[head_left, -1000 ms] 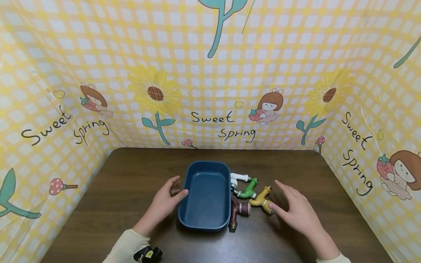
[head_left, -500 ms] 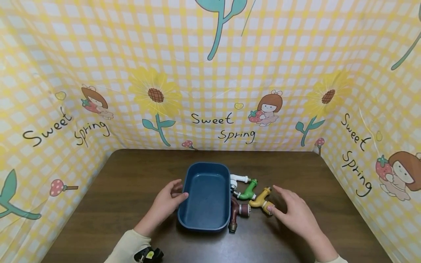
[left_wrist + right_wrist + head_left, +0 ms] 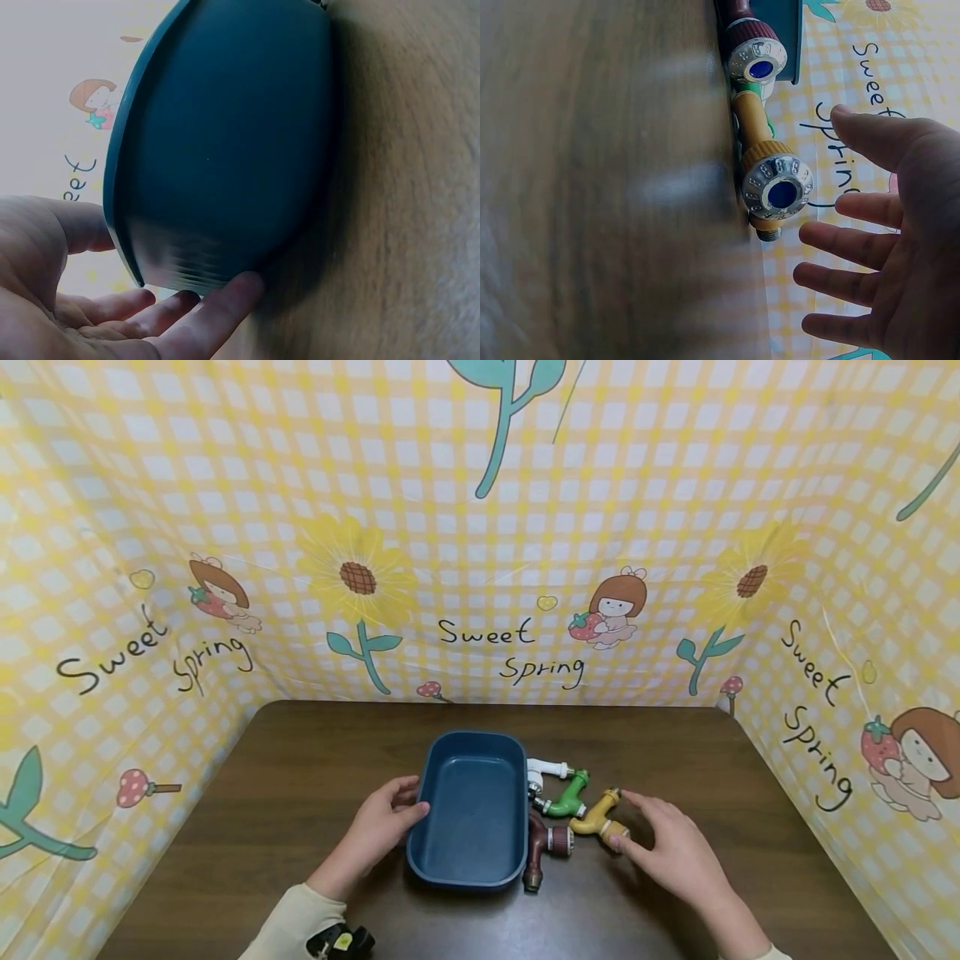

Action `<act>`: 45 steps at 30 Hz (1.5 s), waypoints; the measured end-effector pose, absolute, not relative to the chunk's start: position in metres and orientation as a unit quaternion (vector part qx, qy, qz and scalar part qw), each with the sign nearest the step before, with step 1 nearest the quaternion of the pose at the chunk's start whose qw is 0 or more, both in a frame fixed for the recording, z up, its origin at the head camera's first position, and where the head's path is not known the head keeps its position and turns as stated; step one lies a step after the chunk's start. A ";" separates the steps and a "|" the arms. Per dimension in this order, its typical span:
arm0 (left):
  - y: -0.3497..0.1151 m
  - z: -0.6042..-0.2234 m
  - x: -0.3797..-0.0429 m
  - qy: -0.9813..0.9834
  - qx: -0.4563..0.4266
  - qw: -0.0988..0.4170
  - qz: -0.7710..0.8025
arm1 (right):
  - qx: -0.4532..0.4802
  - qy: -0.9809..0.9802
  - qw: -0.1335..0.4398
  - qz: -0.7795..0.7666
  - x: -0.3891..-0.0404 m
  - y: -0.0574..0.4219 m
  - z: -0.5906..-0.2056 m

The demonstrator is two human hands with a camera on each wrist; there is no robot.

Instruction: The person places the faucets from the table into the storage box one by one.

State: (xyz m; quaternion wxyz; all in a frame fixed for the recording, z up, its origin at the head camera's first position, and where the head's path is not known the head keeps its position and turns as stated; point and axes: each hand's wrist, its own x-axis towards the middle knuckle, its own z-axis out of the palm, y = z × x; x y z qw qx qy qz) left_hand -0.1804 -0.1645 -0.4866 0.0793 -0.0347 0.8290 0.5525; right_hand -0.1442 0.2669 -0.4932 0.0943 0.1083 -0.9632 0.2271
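A deep blue plastic tub (image 3: pixel 471 818) stands on the table, and my left hand (image 3: pixel 382 818) holds its left side. In the left wrist view the thumb (image 3: pixel 86 225) reaches over the rim while the other fingers lie against the outer wall. Beside a yellow tap (image 3: pixel 597 817) is my right hand (image 3: pixel 678 843), its fingers spread and apart from the tap in the right wrist view. The tap's ribbed collar and silver cap with a blue centre face that camera. Left of it lie a dark red tap (image 3: pixel 537 852), a green tap (image 3: pixel 567 795) and a white tap (image 3: pixel 549 768).
The taps lie close together along the tub's right wall, which hides part of the white one. Brown wood-grain table (image 3: pixel 330 735) surrounds them. A yellow checked cloth (image 3: pixel 480 543) hangs at the back and both sides.
The right hand has come slightly down and toward the yellow tap. The left hand stays at the tub, and the tub and taps keep their places.
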 end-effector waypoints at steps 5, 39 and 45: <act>-0.164 -0.485 -0.179 0.814 -0.038 0.092 0.572 | 0.104 -0.965 0.085 0.225 -0.145 0.267 -0.495; -0.168 -0.488 -0.179 0.791 -0.033 0.100 0.603 | 0.074 -0.971 0.015 0.228 -0.147 0.261 -0.494; -0.168 -0.488 -0.179 0.793 -0.030 0.099 0.600 | 0.061 -0.972 0.020 0.225 -0.148 0.261 -0.497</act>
